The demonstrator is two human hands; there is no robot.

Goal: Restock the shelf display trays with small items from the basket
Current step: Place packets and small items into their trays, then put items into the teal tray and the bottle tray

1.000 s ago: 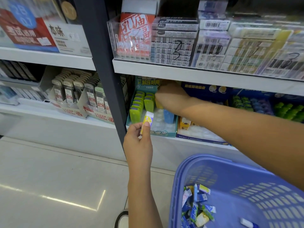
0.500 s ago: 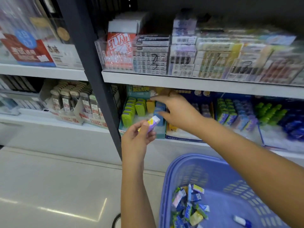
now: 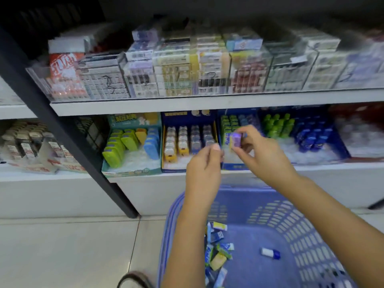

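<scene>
My right hand (image 3: 268, 156) pinches a small purple and yellow packet (image 3: 235, 139) between thumb and forefinger, in front of a blue display tray (image 3: 234, 166) on the lower shelf. Just left of the packet is my left hand (image 3: 204, 169), its fingers loosely curled and its thumb tip a little apart from the packet. Below both arms stands the blue plastic basket (image 3: 311, 231). Inside it lies a heap of small blue, green and yellow packets (image 3: 218, 252) and one white and blue item (image 3: 270, 253).
A teal tray (image 3: 133, 170) with green, yellow and blue items and a blue tray (image 3: 182, 167) with yellow and grey items stand to the left. Trays of green and blue items (image 3: 301, 134) are to the right. A black upright post (image 3: 68, 140) splits the shelving. Clear bins (image 3: 187, 80) fill the shelf above.
The view has swung right along the shelf. The packet has passed from my left hand to my right hand, and both hands have moved right to the third tray.
</scene>
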